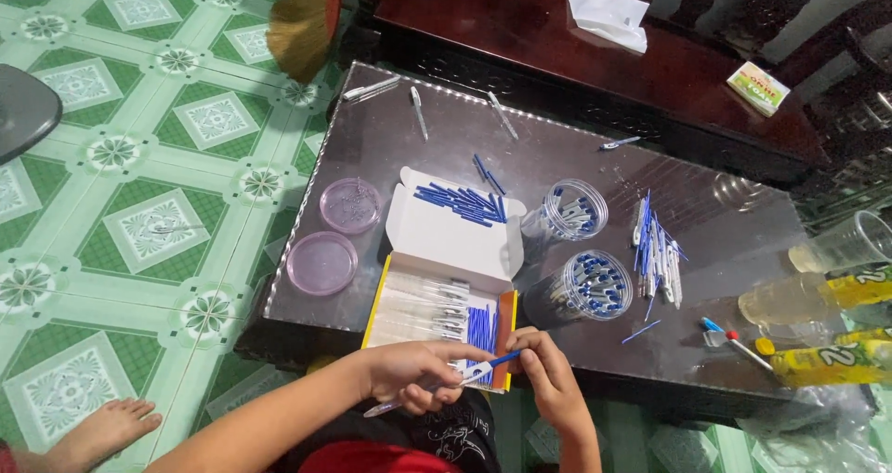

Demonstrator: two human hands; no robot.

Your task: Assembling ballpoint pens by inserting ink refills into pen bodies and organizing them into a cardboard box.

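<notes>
Head view. The left hand (413, 373) is curled closed around a clear pen barrel (423, 391), which runs from the fist down toward the lower left, its tail end showing below the hand. The right hand (548, 366) is pinched shut, thumb and forefinger on the end of a blue refill (499, 361), whose other end meets the mouth of the barrel. Both hands are held over the near edge of the dark table (372, 148), just in front of an open yellow-sided box (437, 301) that holds clear barrels on one side and blue refills on the other.

Risks, as judged from this position:

1. The refill is thin and gripped only at its far end. If it meets the barrel at an angle, it may bend or slip from the pinch.
2. The work is held beyond the table edge, above the person's lap and the green tiled floor (139, 157). A dropped part would likely fall off the table rather than onto it.
3. The box overhangs the near edge close to both wrists. A nudge from either forearm could tip it and spill its contents.
4. Two clear jars (581, 250) of small blue-and-white parts stand just beyond the box, and a loose pile of pens (658, 250) lies to their right. A reach across could knock them over.
5. Two pink round dishes (334, 236) sit near the left table edge, one holding small parts too fine to identify; a bump could send them off.
</notes>
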